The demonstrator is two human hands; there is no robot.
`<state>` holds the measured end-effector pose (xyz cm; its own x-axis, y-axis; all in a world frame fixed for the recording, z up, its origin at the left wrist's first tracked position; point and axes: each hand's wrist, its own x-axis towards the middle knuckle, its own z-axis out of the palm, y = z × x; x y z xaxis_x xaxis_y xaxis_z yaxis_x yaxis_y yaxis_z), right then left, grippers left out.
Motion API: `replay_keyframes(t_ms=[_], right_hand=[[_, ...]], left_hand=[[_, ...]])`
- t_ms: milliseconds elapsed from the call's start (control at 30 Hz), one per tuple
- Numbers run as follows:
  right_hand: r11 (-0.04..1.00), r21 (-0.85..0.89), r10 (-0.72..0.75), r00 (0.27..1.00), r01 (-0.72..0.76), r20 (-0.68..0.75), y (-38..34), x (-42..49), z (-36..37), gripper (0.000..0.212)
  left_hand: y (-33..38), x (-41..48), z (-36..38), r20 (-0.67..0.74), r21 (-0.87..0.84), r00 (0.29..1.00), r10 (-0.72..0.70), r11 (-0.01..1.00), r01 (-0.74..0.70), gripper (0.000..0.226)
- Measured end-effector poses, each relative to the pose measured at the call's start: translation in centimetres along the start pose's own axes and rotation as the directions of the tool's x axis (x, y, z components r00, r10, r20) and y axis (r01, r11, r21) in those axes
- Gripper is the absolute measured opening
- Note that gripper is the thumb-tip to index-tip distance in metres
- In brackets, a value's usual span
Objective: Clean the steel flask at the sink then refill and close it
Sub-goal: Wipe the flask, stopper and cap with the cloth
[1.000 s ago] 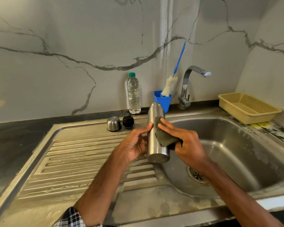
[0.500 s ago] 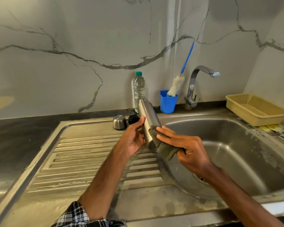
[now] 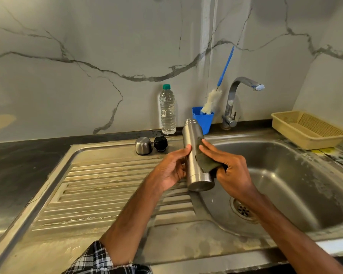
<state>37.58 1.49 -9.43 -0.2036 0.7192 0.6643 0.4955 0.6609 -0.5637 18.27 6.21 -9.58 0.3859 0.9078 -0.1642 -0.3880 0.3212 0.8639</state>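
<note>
Since the frame of half a second earlier, the cylindrical brushed-steel flask (image 3: 193, 155) has been brought from a marked leftward lean to nearly upright, and its base, then covered by the dark olive cleaning cloth (image 3: 205, 164), is now exposed. The flask is held in the air over the edge where the ribbed steel drainboard (image 3: 107, 184) meets the stainless sink basin (image 3: 297, 175), its uncapped mouth uppermost. It is gripped by the left hand (image 3: 170, 169), the thumb laid on its near side and the fingers curled behind it. The cloth is pressed against the right side of the flask's middle by the right hand (image 3: 232, 171): two fingers are stretched out together over it, while its bunched end is pinched under the thumb. At the back of the drainboard, a domed steel cap (image 3: 143, 145) and a black round stopper (image 3: 160, 143) are set just beside each other. Behind them, on the dark tabletop (image 3: 18, 165), a clear plastic water bottle with a green top (image 3: 167, 111) stands upright against the marbled wall. Near it, a blue plastic cup (image 3: 206, 120) holds a white bottle brush with a blue handle (image 3: 212, 99), beside the curved chrome tap (image 3: 232, 99). A yellow plastic mesh basket (image 3: 309, 129) is placed at the far right.
</note>
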Motion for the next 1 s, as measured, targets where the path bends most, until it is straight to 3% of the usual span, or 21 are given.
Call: replay_keyframes(t_ms=[100,267,400,567,700,867,1000], right_hand=[[0.986,0.005,-0.166,0.985,0.166,0.046,-0.3,-0.3,0.0,0.067],[0.998,-0.018,0.059,0.993,-0.062,-0.104,0.7,0.7,-0.4,0.079],[0.993,-0.041,-0.113,0.993,0.112,-0.029,0.7,0.3,-0.7,0.067],[0.993,-0.068,0.08,0.982,-0.093,-0.171,1.9,1.1,-1.5,0.08],[0.991,-0.105,-0.094,0.992,0.085,-0.082,1.6,0.8,-1.7,0.069],[0.988,-0.119,0.071,0.969,-0.102,-0.238,2.3,1.3,-2.0,0.078],[0.98,-0.188,-0.087,0.991,0.066,-0.102,1.9,1.0,-2.2,0.069]], left_hand=[[0.1,0.1,0.1,0.034,0.002,0.999,0.038,0.999,-0.038,0.049],[-0.9,0.2,0.5,0.051,0.065,0.999,-0.007,0.998,0.004,0.054],[-0.6,0.0,1.0,0.146,-0.005,0.989,0.007,1.0,-0.007,0.053],[-1.1,0.0,1.5,0.22,0.077,0.975,-0.002,0.997,-0.015,0.053],[-1.0,0.0,1.4,0.223,0.036,0.975,0.01,0.999,-0.018,0.063],[-1.1,-0.2,1.8,0.294,0.061,0.956,-0.008,0.998,-0.01,0.064],[-0.9,-0.2,1.7,0.295,0.1,0.955,-0.003,0.995,-0.028,0.067]])
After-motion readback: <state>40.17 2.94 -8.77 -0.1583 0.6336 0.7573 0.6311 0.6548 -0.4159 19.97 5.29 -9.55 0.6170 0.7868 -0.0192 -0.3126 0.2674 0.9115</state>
